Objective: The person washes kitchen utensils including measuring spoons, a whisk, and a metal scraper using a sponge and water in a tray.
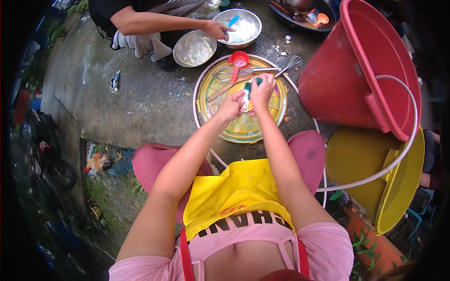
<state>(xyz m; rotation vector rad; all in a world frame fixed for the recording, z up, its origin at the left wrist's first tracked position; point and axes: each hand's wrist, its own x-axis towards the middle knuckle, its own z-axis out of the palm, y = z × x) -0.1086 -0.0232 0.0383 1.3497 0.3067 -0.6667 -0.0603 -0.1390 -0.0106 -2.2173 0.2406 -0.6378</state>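
My right hand [262, 92] is closed around a dark green scouring pad [248, 88], pressed near a small white utensil. My left hand [232, 105] pinches that white utensil [245, 102]; its exact kind is partly hidden by my fingers. Both hands are above a round yellow-green tray [240, 134] on the wet ground. On the tray, just beyond my hands, lie a red ladle [239, 59], a wire whisk [229, 73] and a wooden utensil [218, 94]. A second whisk [293, 62] rests across the tray's right edge.
Opposite me, a co-worker's hand [216, 29] holds a blue-handled tool [230, 22] over a metal bowl [255, 38], beside another bowl [179, 48]. A large red tub [323, 89], a yellow tub [354, 161] and a pale hose [370, 180] are at right. A chicken [97, 162] stands left.
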